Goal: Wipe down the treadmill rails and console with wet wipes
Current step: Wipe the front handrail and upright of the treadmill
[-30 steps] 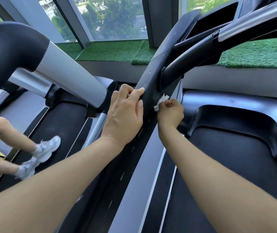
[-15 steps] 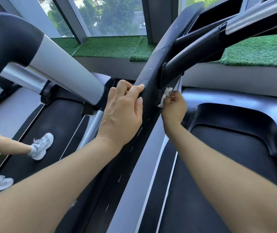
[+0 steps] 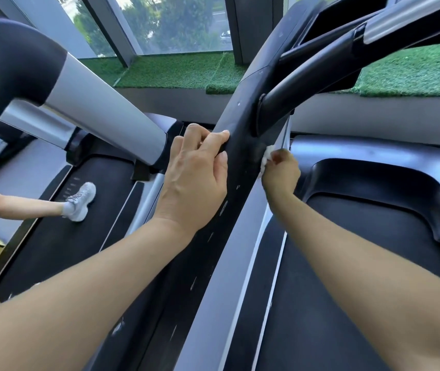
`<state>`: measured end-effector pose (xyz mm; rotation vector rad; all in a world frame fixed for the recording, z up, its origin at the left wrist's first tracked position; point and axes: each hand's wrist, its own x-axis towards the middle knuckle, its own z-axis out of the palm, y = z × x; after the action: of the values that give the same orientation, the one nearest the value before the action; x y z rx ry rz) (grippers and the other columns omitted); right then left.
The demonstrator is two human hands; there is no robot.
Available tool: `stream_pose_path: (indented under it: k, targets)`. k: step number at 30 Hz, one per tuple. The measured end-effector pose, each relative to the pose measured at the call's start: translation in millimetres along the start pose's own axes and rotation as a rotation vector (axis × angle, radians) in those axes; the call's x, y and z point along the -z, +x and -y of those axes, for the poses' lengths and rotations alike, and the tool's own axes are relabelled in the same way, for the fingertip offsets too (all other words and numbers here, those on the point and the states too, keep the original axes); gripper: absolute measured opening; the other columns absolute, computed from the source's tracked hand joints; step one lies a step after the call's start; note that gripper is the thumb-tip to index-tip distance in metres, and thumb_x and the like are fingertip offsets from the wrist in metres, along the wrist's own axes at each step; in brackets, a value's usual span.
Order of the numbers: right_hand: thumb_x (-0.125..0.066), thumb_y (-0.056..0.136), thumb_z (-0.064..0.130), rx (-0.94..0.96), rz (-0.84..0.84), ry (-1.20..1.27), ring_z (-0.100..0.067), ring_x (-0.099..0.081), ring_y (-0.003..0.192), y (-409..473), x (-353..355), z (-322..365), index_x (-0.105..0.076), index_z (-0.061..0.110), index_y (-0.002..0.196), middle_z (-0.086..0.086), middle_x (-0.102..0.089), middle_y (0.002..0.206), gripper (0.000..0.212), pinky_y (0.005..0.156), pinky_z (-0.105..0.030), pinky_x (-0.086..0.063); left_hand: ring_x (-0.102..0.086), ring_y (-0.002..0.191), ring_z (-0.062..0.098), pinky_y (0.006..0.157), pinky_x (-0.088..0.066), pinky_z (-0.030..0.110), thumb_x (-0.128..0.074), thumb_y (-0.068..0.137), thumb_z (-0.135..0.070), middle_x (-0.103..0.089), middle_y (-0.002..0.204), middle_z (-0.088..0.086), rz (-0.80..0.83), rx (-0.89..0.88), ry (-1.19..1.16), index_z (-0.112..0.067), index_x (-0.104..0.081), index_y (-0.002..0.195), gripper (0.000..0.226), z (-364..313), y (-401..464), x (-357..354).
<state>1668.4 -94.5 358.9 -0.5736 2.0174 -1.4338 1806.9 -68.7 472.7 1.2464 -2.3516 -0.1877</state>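
A black treadmill upright (image 3: 243, 121) slants from the lower middle up to the console (image 3: 328, 20) at the top right. A black handrail (image 3: 309, 79) branches off it to the right. My left hand (image 3: 194, 178) grips the upright's left edge, fingers curled over it. My right hand (image 3: 280, 172) pinches a small white wet wipe (image 3: 265, 159) and presses it against the upright's right side, just below the handrail joint. Most of the wipe is hidden by my fingers.
The treadmill belt (image 3: 347, 277) and black motor cover (image 3: 400, 178) lie to the right. To the left, a neighbouring treadmill's silver and black rail (image 3: 93, 103) crosses the view, and another person's leg with a white sneaker (image 3: 79, 200) is on its belt. Green turf (image 3: 176, 72) lines the windows.
My right hand with the wipe has slid a little up the upright toward the handrail joint. My left hand keeps its grip. The other person's foot has moved on the neighbouring belt.
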Motion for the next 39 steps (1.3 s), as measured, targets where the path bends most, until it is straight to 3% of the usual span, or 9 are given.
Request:
stream_pose_path:
  k: [2,6,12,15,21,26,30,36,39]
  targets:
    - [-0.044,0.094,0.003,-0.027,0.0,0.005,-0.013,-0.043,0.079,9,0,0,-0.058,0.001,0.112,-0.004,-0.049,0.093,0.023,0.054,-0.017,-0.029,-0.037,0.099,0.016,0.088,-0.025,0.016,-0.046,0.097,-0.015,-0.041,0.106,-0.004,0.008,0.005,-0.005,-0.013,-0.055,0.13,0.034,0,0,0]
    - [-0.043,0.092,-0.001,-0.075,0.057,0.058,-0.012,-0.044,0.058,-34,-3,-16,-0.054,0.011,0.082,-0.002,-0.053,0.078,0.019,0.044,-0.016,-0.035,-0.038,0.102,0.017,0.089,-0.025,0.015,-0.047,0.097,-0.015,-0.044,0.109,-0.001,0.014,0.019,-0.009,-0.013,-0.054,0.131,0.035,-2,1,2]
    - [-0.046,0.091,0.0,-0.089,0.038,-0.012,-0.02,-0.053,0.08,4,0,-7,-0.061,0.012,0.097,-0.004,-0.057,0.09,0.02,0.067,-0.023,-0.041,-0.04,0.104,0.02,0.088,-0.027,0.016,-0.047,0.097,-0.015,-0.038,0.105,-0.007,0.019,0.018,-0.013,-0.013,-0.055,0.13,0.034,-2,0,2]
    - [-0.045,0.091,0.001,-0.037,-0.018,0.066,-0.019,-0.059,0.072,6,-3,1,-0.058,0.015,0.089,-0.001,-0.059,0.079,0.019,0.071,-0.029,-0.05,-0.041,0.103,0.02,0.088,-0.027,0.016,-0.048,0.097,-0.015,-0.039,0.105,-0.007,0.007,0.015,-0.017,-0.014,-0.055,0.13,0.034,-1,1,1]
    - [-0.04,0.093,0.0,0.15,0.15,0.052,-0.018,-0.052,0.066,-56,5,-18,-0.051,0.015,0.089,-0.008,-0.057,0.082,0.019,0.044,-0.01,-0.038,-0.04,0.102,0.021,0.089,-0.027,0.018,-0.048,0.097,-0.014,-0.046,0.109,0.002,0.014,0.019,-0.004,-0.013,-0.055,0.13,0.034,-1,0,1]
    - [-0.04,0.088,-0.002,0.042,0.013,0.076,-0.02,-0.058,0.066,12,-4,-1,-0.051,0.018,0.092,-0.005,-0.06,0.083,0.023,0.064,-0.029,-0.051,-0.041,0.102,0.022,0.09,-0.028,0.017,-0.048,0.097,-0.015,-0.047,0.109,0.002,0.009,0.02,0.003,-0.013,-0.056,0.13,0.034,-1,0,1]
    - [-0.046,0.091,0.004,0.233,-0.027,0.077,-0.026,-0.061,0.082,-12,-4,4,-0.052,0.02,0.092,-0.007,-0.061,0.092,0.017,0.075,-0.039,-0.053,-0.042,0.101,0.023,0.09,-0.027,0.016,-0.048,0.096,-0.015,-0.048,0.108,0.003,-0.001,0.012,0.008,-0.013,-0.056,0.13,0.034,0,1,0]
    - [-0.047,0.092,-0.002,0.47,0.13,0.092,-0.002,-0.054,0.083,-81,10,-14,-0.051,0.019,0.089,-0.002,-0.057,0.096,0.022,0.074,-0.008,-0.043,-0.04,0.101,0.022,0.088,-0.027,0.016,-0.048,0.096,-0.014,-0.048,0.109,0.004,0.006,0.011,0.022,-0.012,-0.055,0.13,0.035,-1,0,1]
    - [-0.043,0.091,0.0,0.27,0.035,0.045,-0.023,-0.058,0.087,-26,-1,-6,-0.052,0.018,0.091,-0.009,-0.059,0.099,0.02,0.076,-0.033,-0.051,-0.041,0.101,0.021,0.09,-0.028,0.018,-0.048,0.096,-0.015,-0.048,0.11,0.004,0.004,0.011,0.027,-0.012,-0.055,0.131,0.035,-1,0,1]
